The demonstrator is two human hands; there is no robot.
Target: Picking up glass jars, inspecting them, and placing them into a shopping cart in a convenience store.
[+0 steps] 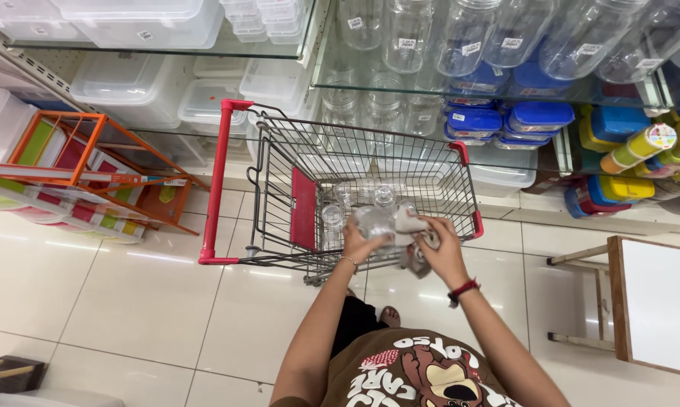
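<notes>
Gripping a clear glass jar [376, 223] steady, the left hand [357, 243] is bracing it — right hand [443, 247] is pinching a grey cloth [414, 226] against it, over the shopping cart [279, 173].

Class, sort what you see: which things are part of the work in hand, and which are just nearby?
In hand: left hand, right hand, clear jar, grey cloth, shopping cart.
Nearby: orange rack, blue-lidded containers, wooden stool.

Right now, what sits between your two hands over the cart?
Head view: a clear glass jar and a grey cloth lie between the left hand and right hand.
</notes>
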